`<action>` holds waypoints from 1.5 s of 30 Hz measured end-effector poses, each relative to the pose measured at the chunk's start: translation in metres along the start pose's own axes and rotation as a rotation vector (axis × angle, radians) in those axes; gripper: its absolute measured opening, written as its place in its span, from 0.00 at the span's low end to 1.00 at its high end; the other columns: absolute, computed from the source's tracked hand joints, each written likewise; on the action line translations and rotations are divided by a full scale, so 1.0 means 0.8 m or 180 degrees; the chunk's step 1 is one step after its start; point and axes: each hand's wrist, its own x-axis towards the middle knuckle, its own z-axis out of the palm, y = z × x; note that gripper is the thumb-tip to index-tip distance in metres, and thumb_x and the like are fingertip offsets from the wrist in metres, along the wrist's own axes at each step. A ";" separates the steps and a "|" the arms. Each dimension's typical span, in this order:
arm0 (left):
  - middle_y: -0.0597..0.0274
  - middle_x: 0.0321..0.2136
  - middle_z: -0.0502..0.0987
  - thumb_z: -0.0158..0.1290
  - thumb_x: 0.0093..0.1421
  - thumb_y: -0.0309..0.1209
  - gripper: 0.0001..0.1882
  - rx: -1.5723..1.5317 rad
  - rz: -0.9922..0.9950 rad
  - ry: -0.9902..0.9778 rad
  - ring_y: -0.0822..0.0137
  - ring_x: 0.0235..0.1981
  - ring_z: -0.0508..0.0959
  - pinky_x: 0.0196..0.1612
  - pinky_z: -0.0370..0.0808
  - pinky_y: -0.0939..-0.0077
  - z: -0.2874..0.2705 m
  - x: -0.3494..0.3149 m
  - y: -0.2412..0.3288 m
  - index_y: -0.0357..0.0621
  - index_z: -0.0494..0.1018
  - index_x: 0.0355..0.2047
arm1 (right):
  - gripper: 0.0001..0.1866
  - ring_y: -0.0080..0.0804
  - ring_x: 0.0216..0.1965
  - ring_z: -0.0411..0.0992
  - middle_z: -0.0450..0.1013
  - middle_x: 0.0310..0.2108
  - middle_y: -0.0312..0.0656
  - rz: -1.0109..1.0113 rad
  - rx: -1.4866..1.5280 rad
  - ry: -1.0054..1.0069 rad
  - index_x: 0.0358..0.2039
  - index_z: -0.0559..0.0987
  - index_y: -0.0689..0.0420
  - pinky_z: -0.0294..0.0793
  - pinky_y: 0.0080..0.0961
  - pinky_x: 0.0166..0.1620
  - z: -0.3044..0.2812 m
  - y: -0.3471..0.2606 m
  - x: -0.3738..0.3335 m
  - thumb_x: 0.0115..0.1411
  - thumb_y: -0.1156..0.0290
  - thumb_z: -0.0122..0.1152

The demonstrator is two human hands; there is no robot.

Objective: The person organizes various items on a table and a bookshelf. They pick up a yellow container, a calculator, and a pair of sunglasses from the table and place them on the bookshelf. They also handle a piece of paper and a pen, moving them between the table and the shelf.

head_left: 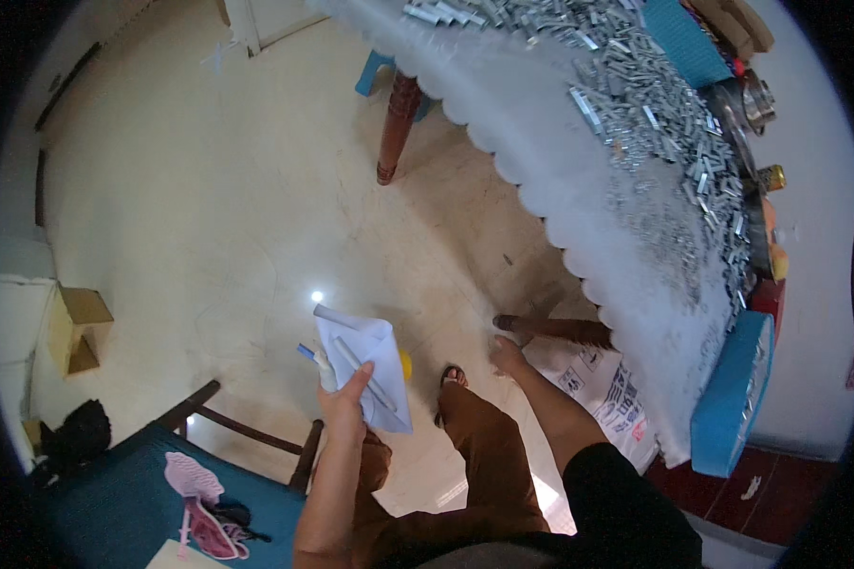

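My left hand [344, 401] is closed around a folded sheet of white paper [359, 332], its thumb lying across the front. A slim white stick-like thing [351, 353] lies along the paper under the thumb. A white tube with a blue end [323, 368] pokes out on the hand's left side. Behind the paper's right edge shows a bit of something yellow [405, 364]. My right hand [508, 358] hangs low beside a dark wooden table leg [565, 329], its fingers loosely apart and nothing visible in them. A white printed sack [612, 403] stands by that forearm.
At the right, a table with a white scalloped cover [541, 142] carries heaps of small silvery metal pieces [655, 123]. A blue box [733, 394] stands at its near end. A dark green chair [133, 493] with pink items is lower left; a cardboard box [78, 332] stands farther left.
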 end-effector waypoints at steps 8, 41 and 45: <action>0.53 0.39 0.71 0.57 0.46 0.23 0.25 0.0096 -0.0100 -0.0058 0.63 0.39 0.72 0.43 0.69 0.72 0.007 0.060 -0.045 0.33 0.62 0.46 | 0.28 0.44 0.44 0.67 0.67 0.44 0.54 -0.0425 -0.0564 0.0207 0.52 0.63 0.62 0.66 0.30 0.47 -0.014 -0.052 0.084 0.49 0.72 0.55; 0.56 0.35 0.72 0.58 0.45 0.23 0.24 0.0705 0.0124 0.0132 0.66 0.35 0.73 0.40 0.71 0.74 0.008 0.234 -0.135 0.35 0.64 0.42 | 0.46 0.50 0.55 0.53 0.53 0.54 0.58 -0.0057 -0.0921 0.0544 0.59 0.48 0.57 0.57 0.38 0.54 0.022 0.218 0.405 0.41 0.69 0.62; 0.56 0.35 0.72 0.59 0.44 0.24 0.23 0.0711 0.0167 0.0129 0.66 0.34 0.74 0.40 0.71 0.74 -0.010 0.243 -0.141 0.35 0.64 0.42 | 0.48 0.52 0.56 0.49 0.51 0.54 0.57 -0.0392 -0.1204 0.0777 0.59 0.47 0.60 0.54 0.38 0.56 -0.033 0.263 0.439 0.40 0.69 0.64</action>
